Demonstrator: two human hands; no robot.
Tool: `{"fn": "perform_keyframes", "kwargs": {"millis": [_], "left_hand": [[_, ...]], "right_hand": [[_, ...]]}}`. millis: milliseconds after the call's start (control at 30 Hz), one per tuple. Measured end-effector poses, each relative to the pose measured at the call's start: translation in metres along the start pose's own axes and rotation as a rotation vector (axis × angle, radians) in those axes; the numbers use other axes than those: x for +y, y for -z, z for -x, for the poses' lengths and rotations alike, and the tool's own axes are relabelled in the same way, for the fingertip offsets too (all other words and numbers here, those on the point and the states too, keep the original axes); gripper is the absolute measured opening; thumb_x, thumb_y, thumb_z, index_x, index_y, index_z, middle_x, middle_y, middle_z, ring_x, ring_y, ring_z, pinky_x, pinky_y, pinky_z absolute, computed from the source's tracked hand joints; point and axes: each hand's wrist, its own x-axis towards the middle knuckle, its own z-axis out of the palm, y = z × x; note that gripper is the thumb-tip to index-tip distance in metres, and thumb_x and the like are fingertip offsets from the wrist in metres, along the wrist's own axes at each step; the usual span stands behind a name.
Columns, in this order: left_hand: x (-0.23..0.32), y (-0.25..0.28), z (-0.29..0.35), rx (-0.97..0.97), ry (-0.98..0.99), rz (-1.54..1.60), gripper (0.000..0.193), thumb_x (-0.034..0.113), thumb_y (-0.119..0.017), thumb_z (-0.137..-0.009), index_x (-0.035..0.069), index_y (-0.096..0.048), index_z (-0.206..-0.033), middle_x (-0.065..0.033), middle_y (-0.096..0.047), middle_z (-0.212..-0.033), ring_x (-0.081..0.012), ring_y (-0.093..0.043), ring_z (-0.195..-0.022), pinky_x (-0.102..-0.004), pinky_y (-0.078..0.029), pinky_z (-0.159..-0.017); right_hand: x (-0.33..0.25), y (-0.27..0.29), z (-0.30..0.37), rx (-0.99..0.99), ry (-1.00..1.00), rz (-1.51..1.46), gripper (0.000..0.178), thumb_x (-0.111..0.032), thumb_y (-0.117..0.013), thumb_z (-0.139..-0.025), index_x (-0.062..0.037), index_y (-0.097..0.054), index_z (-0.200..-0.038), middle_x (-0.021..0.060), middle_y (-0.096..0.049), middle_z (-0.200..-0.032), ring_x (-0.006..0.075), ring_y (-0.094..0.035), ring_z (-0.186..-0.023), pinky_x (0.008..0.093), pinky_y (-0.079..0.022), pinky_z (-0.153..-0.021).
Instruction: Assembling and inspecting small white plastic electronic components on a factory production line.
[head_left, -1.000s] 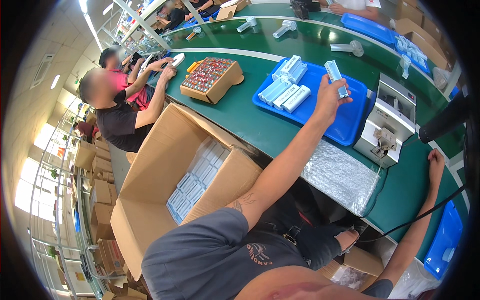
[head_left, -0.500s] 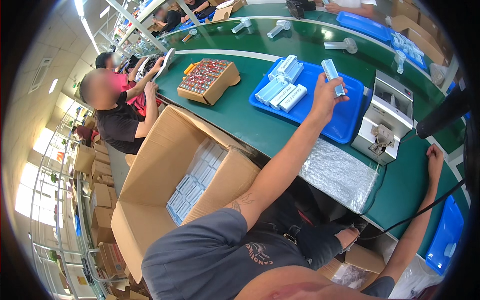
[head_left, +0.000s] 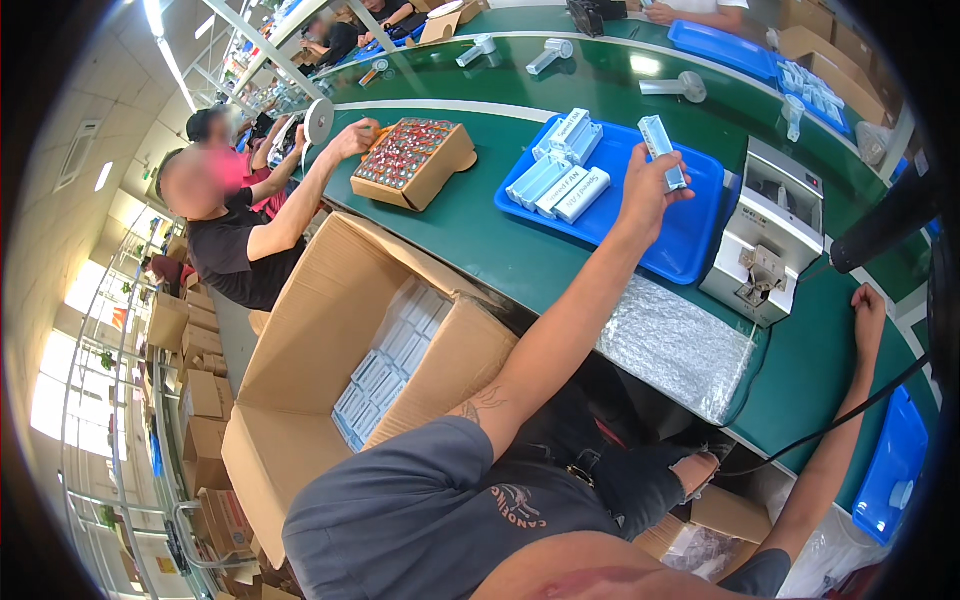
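My left hand (head_left: 650,190) grips a small light-blue and white carton (head_left: 660,150), held tilted above a blue tray (head_left: 690,240). Inside that tray, to the left of the hand, lie several similar cartons (head_left: 560,190), some stacked. To the tray's right stands a metal-cased bench machine (head_left: 765,230) with a brownish mechanism at its front; neither hand touches it. My right hand (head_left: 868,305) rests on the green bench beyond the machine, its fingers curled in with nothing visible in them.
A large open cardboard box (head_left: 300,340) holds more cartons. Bubble wrap (head_left: 680,345) covers the bench's front edge. A battery-filled box (head_left: 415,165) stands left; a co-worker (head_left: 240,230) sits beyond. Clear-handled parts (head_left: 675,88) lie on the green belt. A dark cable (head_left: 840,425) crosses my right arm.
The co-worker on the left has stretched an arm to an orange thing beside the battery-filled box and lifted a white roll. My left hand and its carton have hardly moved.
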Motion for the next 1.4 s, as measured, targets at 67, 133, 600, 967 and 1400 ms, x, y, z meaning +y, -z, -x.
{"fn": "perform_keyframes", "kwargs": {"millis": [67, 133, 600, 967, 1400], "left_hand": [[0.0, 0.0, 0.0, 0.001, 0.001, -0.001, 0.034, 0.016, -0.062, -0.09, 0.007, -0.043, -0.116, -0.0084, -0.058, -0.091, -0.0173, -0.062, -0.078, -0.0344, -0.055, -0.065], [0.0, -0.001, 0.0, 0.0, -0.006, 0.003, 0.033, 0.016, -0.061, -0.09, 0.007, -0.043, -0.116, -0.0084, -0.058, -0.091, -0.0172, -0.062, -0.078, -0.0344, -0.055, -0.065], [0.002, 0.0, 0.0, 0.013, 0.014, 0.002, 0.033, 0.018, -0.063, -0.091, 0.007, -0.044, -0.115, -0.0085, -0.059, -0.094, -0.0181, -0.062, -0.081, -0.0352, -0.055, -0.068], [0.001, 0.002, 0.001, 0.02, 0.016, 0.003, 0.035, 0.017, -0.061, -0.091, 0.007, -0.042, -0.118, -0.0075, -0.058, -0.092, -0.0162, -0.062, -0.079, -0.0334, -0.055, -0.065], [0.001, 0.002, 0.0, 0.007, 0.006, 0.026, 0.035, 0.019, -0.062, -0.091, 0.009, -0.042, -0.119, -0.0066, -0.058, -0.092, -0.0152, -0.062, -0.08, -0.0328, -0.055, -0.066]], "right_hand": [[0.0, 0.0, 0.001, 0.005, 0.004, 0.003, 0.008, 0.005, -0.038, -0.071, -0.0021, -0.043, -0.071, 0.0017, -0.037, -0.067, 0.0121, -0.039, -0.068, 0.029, -0.031, -0.06], [0.0, 0.001, 0.001, 0.003, 0.001, -0.007, 0.009, 0.005, -0.038, -0.071, -0.0018, -0.043, -0.071, 0.0021, -0.038, -0.067, 0.0124, -0.04, -0.067, 0.0296, -0.031, -0.06], [0.0, -0.001, 0.001, 0.041, 0.002, 0.023, 0.008, 0.005, -0.039, -0.075, -0.0008, -0.044, -0.071, 0.0033, -0.039, -0.066, 0.013, -0.041, -0.068, 0.0304, -0.032, -0.06], [0.005, -0.002, 0.002, 0.03, 0.002, 0.009, 0.007, 0.003, -0.042, -0.075, -0.0025, -0.041, -0.071, 0.0019, -0.036, -0.067, 0.0122, -0.039, -0.069, 0.0296, -0.03, -0.06], [0.014, -0.002, -0.001, 0.031, -0.014, 0.014, 0.009, 0.005, -0.039, -0.074, -0.0028, -0.042, -0.071, 0.0006, -0.036, -0.066, 0.0114, -0.038, -0.066, 0.0296, -0.029, -0.058]]}}
